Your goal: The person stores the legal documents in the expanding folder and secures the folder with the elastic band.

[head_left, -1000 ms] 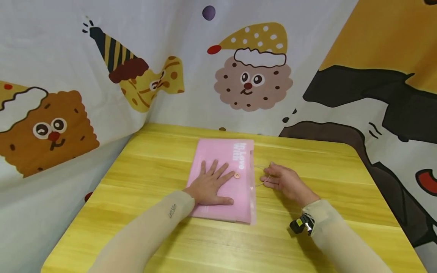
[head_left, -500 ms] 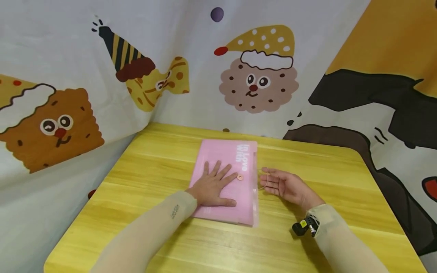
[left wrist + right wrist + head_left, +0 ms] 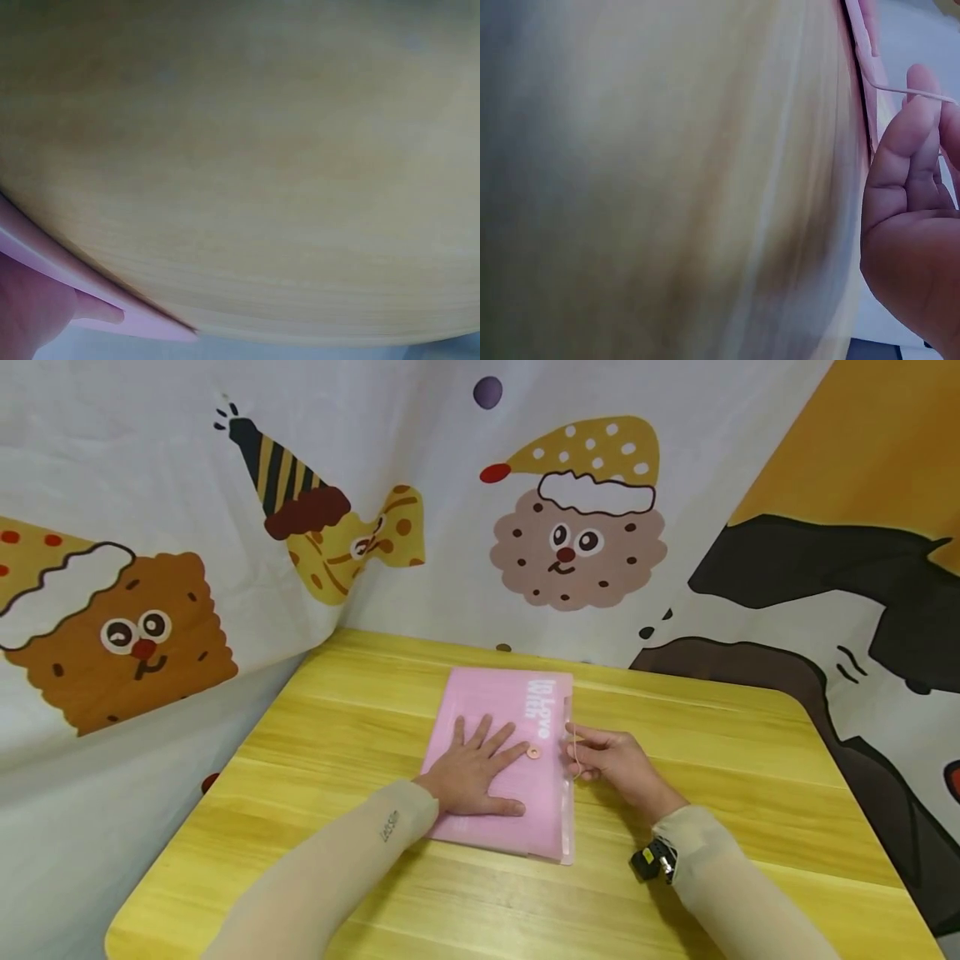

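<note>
A pink document folder with white lettering and a small round button lies flat on the wooden table. Spread fingers and palm of my left hand press down on its cover, left of the button. At the folder's right edge, my right hand pinches a thin, pale string loop attached there. The right wrist view shows this string running from the folder edge across the thumb and finger. Part of the left hand appears over the folder's pink edge in the left wrist view.
The yellow wood-grain table has rounded corners. Behind and around it hangs a white cloth printed with cartoon biscuits. A small black wrist camera sits under the right sleeve.
My right hand has moved left to the folder's edge, its fingers going from spread inside the loop to closer together. My left hand stays on the cover. The head view has shifted slightly.
</note>
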### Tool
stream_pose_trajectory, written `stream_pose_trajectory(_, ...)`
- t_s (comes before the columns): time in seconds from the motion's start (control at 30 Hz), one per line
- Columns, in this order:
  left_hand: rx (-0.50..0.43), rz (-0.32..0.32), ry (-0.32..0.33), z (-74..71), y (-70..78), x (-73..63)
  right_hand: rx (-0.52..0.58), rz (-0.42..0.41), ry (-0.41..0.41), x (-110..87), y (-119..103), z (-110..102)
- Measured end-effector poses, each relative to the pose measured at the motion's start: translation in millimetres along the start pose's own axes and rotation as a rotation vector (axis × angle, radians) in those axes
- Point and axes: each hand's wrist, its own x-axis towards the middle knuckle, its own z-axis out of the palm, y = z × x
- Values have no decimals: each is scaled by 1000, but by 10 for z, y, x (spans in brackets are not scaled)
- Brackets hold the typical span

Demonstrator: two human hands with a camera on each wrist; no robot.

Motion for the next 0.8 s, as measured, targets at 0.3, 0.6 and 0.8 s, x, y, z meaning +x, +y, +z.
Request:
stream_pose_trajectory(0.3,1,-9,-7,0,2,-14,-73,-39,45,21,-34,37)
stream_pose_trajectory(0.6,3,-12,-18,-14,-1,-6,-208,-85,27,2,-187,162)
stream_pose_trajectory(0.8,24,-10,-23,-22,2,4,-359,-133,9,31,-238,273)
